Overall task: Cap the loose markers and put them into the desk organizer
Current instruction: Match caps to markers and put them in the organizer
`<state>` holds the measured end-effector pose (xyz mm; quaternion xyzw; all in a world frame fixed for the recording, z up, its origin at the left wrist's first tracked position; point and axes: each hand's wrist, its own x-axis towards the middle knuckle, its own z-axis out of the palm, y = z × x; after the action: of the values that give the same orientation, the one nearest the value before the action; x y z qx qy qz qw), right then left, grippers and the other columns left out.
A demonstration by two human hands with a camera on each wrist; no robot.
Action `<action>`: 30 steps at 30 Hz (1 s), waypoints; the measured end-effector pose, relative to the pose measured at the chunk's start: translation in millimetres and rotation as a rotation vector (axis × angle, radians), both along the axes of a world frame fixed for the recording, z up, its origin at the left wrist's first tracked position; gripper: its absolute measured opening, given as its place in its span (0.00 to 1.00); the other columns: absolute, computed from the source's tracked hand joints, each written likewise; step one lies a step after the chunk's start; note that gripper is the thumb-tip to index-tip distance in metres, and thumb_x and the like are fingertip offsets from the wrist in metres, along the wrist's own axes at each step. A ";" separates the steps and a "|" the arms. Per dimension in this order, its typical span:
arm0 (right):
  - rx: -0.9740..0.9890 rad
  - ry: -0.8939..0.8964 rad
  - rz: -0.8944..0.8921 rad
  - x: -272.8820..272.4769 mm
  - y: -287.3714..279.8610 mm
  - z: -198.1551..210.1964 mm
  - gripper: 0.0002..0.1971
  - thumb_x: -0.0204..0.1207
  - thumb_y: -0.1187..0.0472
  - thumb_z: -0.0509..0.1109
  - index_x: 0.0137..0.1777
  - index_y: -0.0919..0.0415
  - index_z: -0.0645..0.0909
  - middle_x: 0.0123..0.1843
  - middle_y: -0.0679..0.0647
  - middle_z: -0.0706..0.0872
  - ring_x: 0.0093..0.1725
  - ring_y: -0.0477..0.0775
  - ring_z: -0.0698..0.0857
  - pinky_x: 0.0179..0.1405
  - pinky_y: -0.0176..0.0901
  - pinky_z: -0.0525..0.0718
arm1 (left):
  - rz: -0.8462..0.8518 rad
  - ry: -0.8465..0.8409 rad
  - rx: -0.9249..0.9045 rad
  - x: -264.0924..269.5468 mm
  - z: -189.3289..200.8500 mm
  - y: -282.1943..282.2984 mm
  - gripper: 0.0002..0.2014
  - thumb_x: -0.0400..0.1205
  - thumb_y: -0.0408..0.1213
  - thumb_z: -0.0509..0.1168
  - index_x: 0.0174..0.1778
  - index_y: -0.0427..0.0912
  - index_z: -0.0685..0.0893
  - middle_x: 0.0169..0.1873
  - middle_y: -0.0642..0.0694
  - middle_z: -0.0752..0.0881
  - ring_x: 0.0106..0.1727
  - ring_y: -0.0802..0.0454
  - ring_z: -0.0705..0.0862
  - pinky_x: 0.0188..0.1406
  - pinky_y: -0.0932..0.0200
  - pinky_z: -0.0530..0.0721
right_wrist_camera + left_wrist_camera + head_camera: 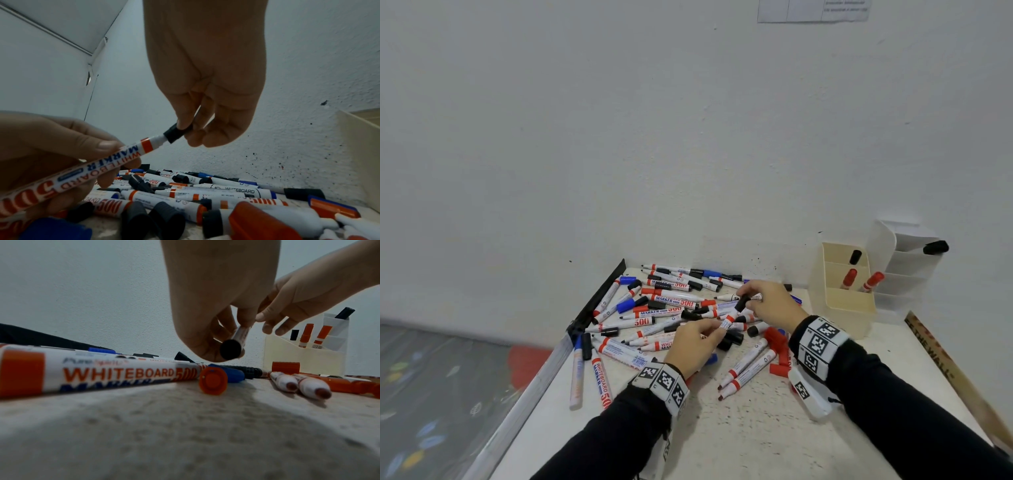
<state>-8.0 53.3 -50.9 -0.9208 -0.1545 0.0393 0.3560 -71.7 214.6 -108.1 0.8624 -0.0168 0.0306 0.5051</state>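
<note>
Right wrist view, white marker (98, 164), red band, black cap (174, 134)

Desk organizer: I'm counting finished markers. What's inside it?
The desk organizer holds two red-capped markers, one black-capped, another black-capped behind. Its walls hide their barrels.

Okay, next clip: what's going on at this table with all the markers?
A person is capping a whiteboard marker: the left hand grips the barrel while the right hand pinches a black cap onto its tip. Many loose markers and caps still litter the table. The desk organizer already holds a few capped markers.
</note>
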 end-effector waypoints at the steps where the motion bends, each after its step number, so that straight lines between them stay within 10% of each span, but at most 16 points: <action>1: -0.011 0.005 0.020 -0.9 -0.6 -0.1 0.14 0.78 0.71 0.64 0.60 0.57 0.82 0.56 0.50 0.82 0.55 0.44 0.78 0.59 0.37 0.76 | -0.012 0.004 -0.020 0.0 0.3 0.3 0.12 0.84 0.41 0.61 0.60 0.46 0.84 0.42 0.49 0.86 0.40 0.56 0.81 0.36 0.72 0.79; 5: -0.049 0.054 0.058 -2.8 -0.9 1.0 0.10 0.82 0.61 0.62 0.60 0.57 0.82 0.51 0.47 0.81 0.52 0.44 0.79 0.50 0.33 0.77 | -0.046 0.065 -0.077 0.7 3.9 3.4 0.13 0.85 0.39 0.58 0.61 0.45 0.84 0.42 0.48 0.88 0.33 0.56 0.82 0.32 0.68 0.81; 10: -0.093 0.152 -0.019 -10.2 2.6 4.5 0.22 0.83 0.43 0.53 0.32 0.54 0.72 0.31 0.48 0.72 0.32 0.45 0.72 0.33 0.36 0.67 | -0.095 0.152 -0.148 -1.3 17.0 6.5 0.10 0.84 0.43 0.60 0.60 0.49 0.79 0.45 0.49 0.85 0.29 0.57 0.78 0.26 0.67 0.77; 14: -0.030 0.180 -0.122 -13.8 7.0 3.0 0.23 0.85 0.45 0.50 0.30 0.54 0.69 0.29 0.49 0.70 0.31 0.46 0.70 0.34 0.38 0.67 | -0.102 0.023 0.048 -1.6 28.2 5.6 0.14 0.75 0.40 0.72 0.55 0.51 0.79 0.51 0.50 0.80 0.43 0.57 0.80 0.37 0.66 0.82; 21: 0.032 0.219 -0.199 -19.7 12.4 -2.0 0.22 0.85 0.47 0.49 0.31 0.56 0.68 0.27 0.50 0.67 0.27 0.47 0.67 0.29 0.39 0.66 | -0.037 -0.095 0.301 -8.2 45.4 3.1 0.16 0.82 0.41 0.64 0.65 0.41 0.82 0.56 0.46 0.86 0.56 0.53 0.83 0.56 0.63 0.77; 30: 0.192 0.170 -0.188 -26.9 13.8 -3.8 0.21 0.84 0.51 0.51 0.29 0.57 0.67 0.26 0.51 0.68 0.26 0.48 0.66 0.28 0.41 0.65 | -0.133 0.168 0.023 -9.2 49.9 -2.5 0.14 0.85 0.44 0.59 0.49 0.38 0.86 0.31 0.47 0.80 0.21 0.58 0.69 0.20 0.65 0.71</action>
<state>-35.0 67.1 -54.7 -0.8863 -0.0401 0.0688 0.4562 -80.9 212.1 -58.2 0.8647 -0.0319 -0.0756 0.4955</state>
